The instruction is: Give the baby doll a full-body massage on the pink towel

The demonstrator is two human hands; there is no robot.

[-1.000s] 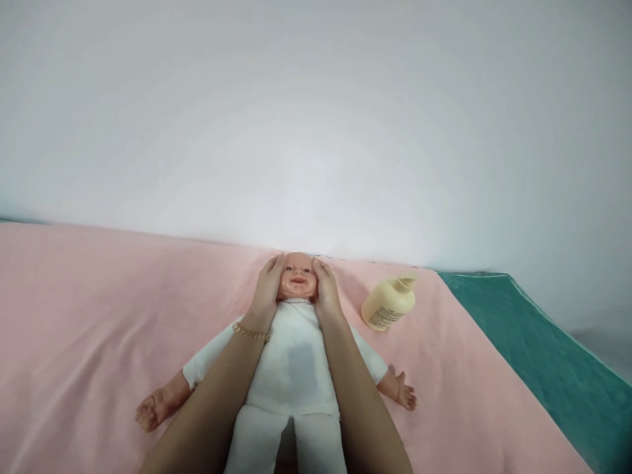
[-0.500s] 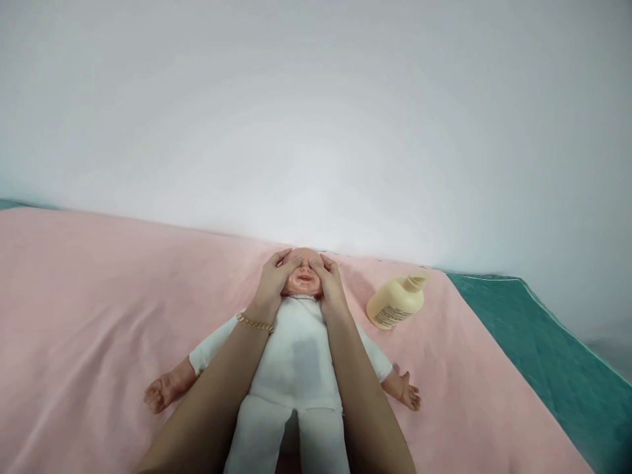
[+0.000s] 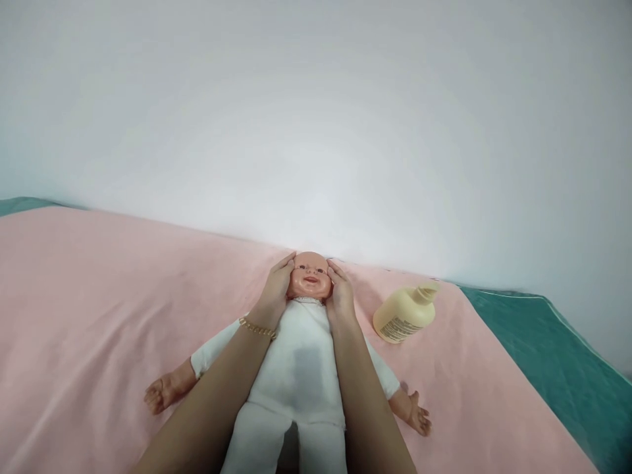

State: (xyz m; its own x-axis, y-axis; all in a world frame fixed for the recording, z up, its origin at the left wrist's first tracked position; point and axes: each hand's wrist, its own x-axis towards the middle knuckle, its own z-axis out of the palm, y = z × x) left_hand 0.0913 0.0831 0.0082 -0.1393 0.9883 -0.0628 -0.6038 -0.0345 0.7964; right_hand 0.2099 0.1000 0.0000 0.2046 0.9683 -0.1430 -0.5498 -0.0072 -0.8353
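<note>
A baby doll [image 3: 311,355] in a white cloth suit lies on its back, arms spread out. My left hand [image 3: 276,283], with a gold bracelet at the wrist, cups one side of the doll's head, fingers lying along its temple. On the opposite side my right hand [image 3: 342,286] holds the head the same way, thumb near the temple. Between the two hands the doll's face shows, eyes and mouth uncovered. My forearms stretch over the doll's arms beside its body. A pale yellow pump bottle [image 3: 403,315] stands tilted in view, right of my right hand.
Under the doll spreads a pink cloth [image 3: 99,296]. Green padded covering [image 3: 557,355] shows at the right and at the far left corner. A plain pale wall [image 3: 316,118] rises directly behind the doll's head.
Both thumbs have moved outward from over the doll's eyes to its temples, uncovering the eyes. The view has shifted slightly, so the bottle appears further right and lower.
</note>
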